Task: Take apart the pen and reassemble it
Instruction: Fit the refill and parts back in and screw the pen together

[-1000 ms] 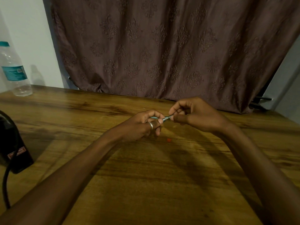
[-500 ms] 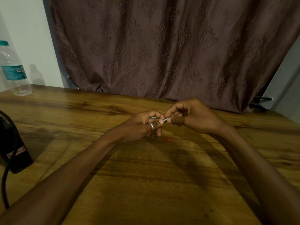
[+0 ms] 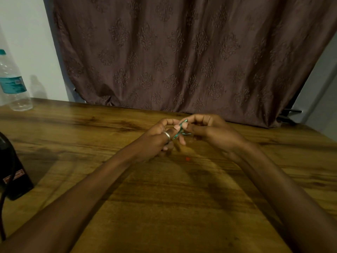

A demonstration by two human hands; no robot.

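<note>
A thin teal-and-silver pen (image 3: 179,131) is held tilted above the wooden table (image 3: 164,198), its upper end pointing up and to the right. My left hand (image 3: 160,138), with a ring on one finger, grips its lower part. My right hand (image 3: 211,132) pinches its upper part from the right. The fingers hide most of the pen, so I cannot tell whether its parts are joined or apart. A small red piece (image 3: 187,158) lies on the table just below the hands.
A clear water bottle (image 3: 12,84) with a teal label stands at the table's far left. A black device (image 3: 12,172) with a cable sits at the left edge. A brown patterned curtain (image 3: 182,52) hangs behind the table.
The pen has turned from lying nearly level between the hands to a steep tilt. Both hands have closed in on each other and shifted a little.
</note>
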